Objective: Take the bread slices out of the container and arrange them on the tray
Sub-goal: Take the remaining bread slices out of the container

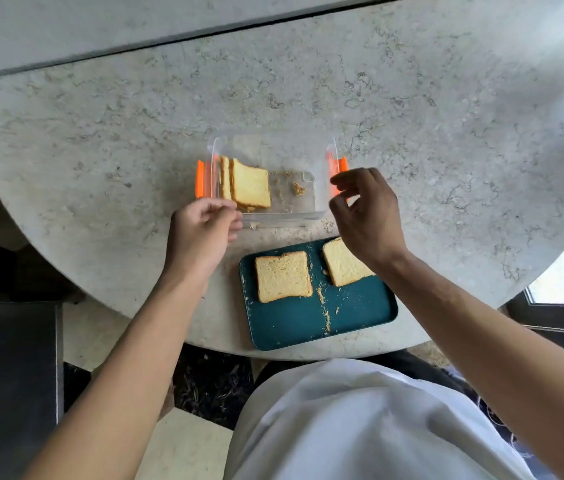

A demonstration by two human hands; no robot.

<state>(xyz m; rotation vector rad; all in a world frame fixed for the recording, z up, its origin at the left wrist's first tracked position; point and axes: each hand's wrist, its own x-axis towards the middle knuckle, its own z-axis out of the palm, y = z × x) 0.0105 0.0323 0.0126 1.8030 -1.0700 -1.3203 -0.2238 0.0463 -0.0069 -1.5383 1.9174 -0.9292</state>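
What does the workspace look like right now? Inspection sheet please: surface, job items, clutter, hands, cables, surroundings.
Surface: round marble table, bare apart from the job's things.
Job's things: clear container with orange clips, lid off, bread stack leaning at its left end; teal tray holding left slice and right slice, apart.
Clutter: crumbs on tray, in container and on table.
Hands: left hand at container's near left corner, grip on it unclear; right hand open, empty, above tray.
Cables: nothing seen.
Surroundings: tiled floor, dark furniture left.

Left grip (pixel 204 226) loosely curled, seemingly empty — right grip (pixel 365 209) spread, empty.
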